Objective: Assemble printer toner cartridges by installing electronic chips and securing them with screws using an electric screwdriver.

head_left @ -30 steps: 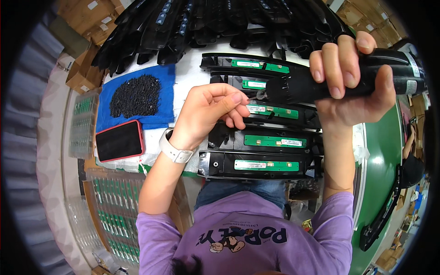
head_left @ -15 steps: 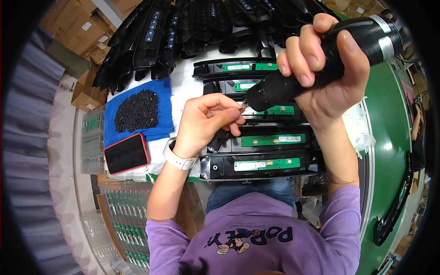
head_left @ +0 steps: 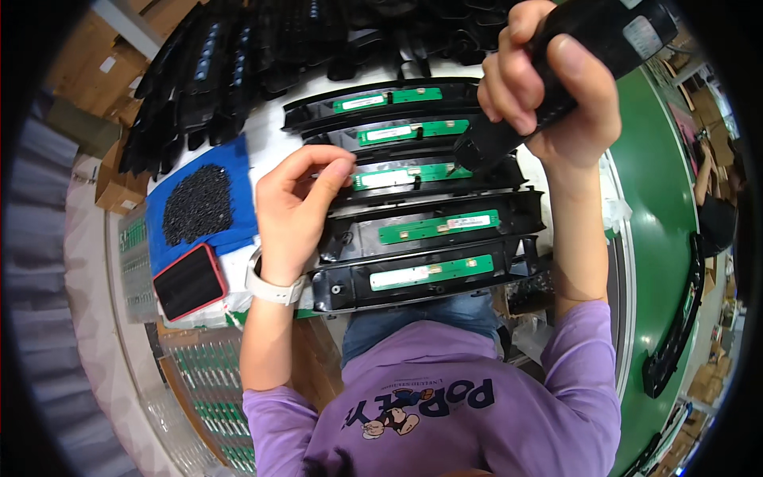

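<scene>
My right hand (head_left: 556, 95) is wrapped round a black electric screwdriver (head_left: 616, 40). Its nose slants down and left to the right part of a green circuit board (head_left: 381, 178). That board sits in a black plastic housing (head_left: 513, 176), the middle one of several laid in a row. My left hand (head_left: 294, 199) is at this housing's left end, thumb and forefinger pinched together. Whether a tiny part is between them cannot be made out. Nearer to me lie two more housings with green boards (head_left: 439, 228); another two lie farther away.
Small black screws (head_left: 197, 205) are heaped on a blue cloth (head_left: 245, 179) at the left. A red-edged phone (head_left: 191, 282) lies below it. Many black housings (head_left: 214, 71) are piled at the back. Trays of green boards (head_left: 211, 374) stand at lower left, and a green surface (head_left: 648, 175) runs along the right.
The left hand has drawn back leftward from the screwdriver's tip. The screwdriver now points at the right part of the middle board. The whole view has shifted and turned somewhat.
</scene>
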The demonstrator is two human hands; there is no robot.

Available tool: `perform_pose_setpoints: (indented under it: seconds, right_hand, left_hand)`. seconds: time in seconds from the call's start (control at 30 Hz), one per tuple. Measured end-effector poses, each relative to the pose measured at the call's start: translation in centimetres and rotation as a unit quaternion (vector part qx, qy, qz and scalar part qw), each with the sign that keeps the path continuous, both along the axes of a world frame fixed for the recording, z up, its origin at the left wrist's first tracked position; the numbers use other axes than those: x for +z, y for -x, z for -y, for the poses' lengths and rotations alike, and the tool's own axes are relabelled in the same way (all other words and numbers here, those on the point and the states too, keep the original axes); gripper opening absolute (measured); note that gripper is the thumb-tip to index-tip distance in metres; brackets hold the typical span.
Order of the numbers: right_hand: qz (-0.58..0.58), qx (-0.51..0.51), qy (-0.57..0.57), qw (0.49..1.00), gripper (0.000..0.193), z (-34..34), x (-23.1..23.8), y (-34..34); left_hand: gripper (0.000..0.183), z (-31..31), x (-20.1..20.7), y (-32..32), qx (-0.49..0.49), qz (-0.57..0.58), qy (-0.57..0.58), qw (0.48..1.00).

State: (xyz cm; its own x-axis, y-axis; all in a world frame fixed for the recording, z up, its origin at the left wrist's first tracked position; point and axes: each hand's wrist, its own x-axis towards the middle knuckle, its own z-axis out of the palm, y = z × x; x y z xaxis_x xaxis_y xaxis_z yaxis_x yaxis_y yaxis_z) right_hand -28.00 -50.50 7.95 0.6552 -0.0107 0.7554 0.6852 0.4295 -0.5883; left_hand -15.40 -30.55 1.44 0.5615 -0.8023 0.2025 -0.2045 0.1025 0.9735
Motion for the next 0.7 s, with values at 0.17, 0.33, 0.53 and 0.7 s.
perform_pose_setpoints:
  seconds: [0.17, 0.33, 0.53, 0.7]
  right_hand:
    - [-0.158, -0.313, 0.089, 0.932, 0.03, -0.1, -0.4, 4.3]
    - [-0.151, -0.331, 0.076, 0.928, 0.029, 0.3, -1.4, 4.5]
    - [-0.153, -0.327, 0.08, 0.929, 0.027, 0.2, -1.7, 4.3]
    - [-0.181, -0.342, 0.092, 0.918, 0.022, -0.6, -1.5, 3.7]
  left_hand:
    - [0.01, 0.3, -0.7, -0.1, 0.026, 0.121, -0.024, 0.992]
    - [0.01, 0.6, -1.0, -0.1, 0.024, 0.17, -0.03, 0.985]
    - [0.009, 0.7, -0.8, 0.0, 0.001, 0.157, -0.046, 0.987]
    - [0.009, 0.9, -1.1, -0.1, -0.018, 0.151, -0.056, 0.987]
